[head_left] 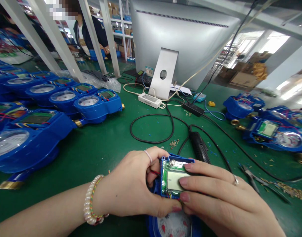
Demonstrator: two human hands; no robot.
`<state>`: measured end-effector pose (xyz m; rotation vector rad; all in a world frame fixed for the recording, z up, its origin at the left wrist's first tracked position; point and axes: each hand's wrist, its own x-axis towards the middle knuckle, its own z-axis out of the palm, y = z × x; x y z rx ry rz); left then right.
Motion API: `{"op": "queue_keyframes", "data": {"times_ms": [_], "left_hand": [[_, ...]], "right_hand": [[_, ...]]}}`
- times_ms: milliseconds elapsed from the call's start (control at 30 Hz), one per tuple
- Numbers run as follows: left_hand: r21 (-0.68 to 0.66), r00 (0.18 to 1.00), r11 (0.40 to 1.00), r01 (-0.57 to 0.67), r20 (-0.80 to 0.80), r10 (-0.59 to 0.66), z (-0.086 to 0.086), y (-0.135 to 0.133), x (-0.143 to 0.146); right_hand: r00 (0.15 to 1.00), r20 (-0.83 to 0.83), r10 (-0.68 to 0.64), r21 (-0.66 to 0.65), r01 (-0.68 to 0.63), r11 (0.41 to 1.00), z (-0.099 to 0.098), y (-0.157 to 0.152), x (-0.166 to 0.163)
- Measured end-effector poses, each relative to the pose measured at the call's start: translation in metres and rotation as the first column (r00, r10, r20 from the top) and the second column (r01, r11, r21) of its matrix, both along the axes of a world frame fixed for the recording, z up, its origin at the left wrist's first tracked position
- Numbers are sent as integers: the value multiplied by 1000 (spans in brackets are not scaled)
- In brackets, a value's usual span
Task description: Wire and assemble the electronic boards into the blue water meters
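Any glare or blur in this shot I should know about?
Head view: bright windows at upper right wash out white; head view: brown cardboard boxes below look smeared; head view: the rectangular green circuit board looks sharper, with small glints.

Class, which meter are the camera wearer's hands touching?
The bottom-centre meter, touched by left hand and right hand; left meters and right meters lie apart.
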<state>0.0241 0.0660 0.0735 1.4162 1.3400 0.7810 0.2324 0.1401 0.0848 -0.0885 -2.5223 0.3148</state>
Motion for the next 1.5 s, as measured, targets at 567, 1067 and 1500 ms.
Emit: {"op": "queue_keyframes", "data": {"times_ms": [567, 1067, 1500], "left_hand": [[75, 992, 997, 28, -126, -18, -1, -1, 2], [184, 996, 981, -59, -54, 70, -5, -1, 8], [-56, 967, 998, 41, 253, -25, -5, 2, -4]], "right_hand": [[999, -24, -47, 98, 49, 994, 1, -1, -1], [998, -9, -61, -44, 61, 997, 10, 3, 3], [989, -37, -144, -137, 138, 981, 0, -2, 5]]}}
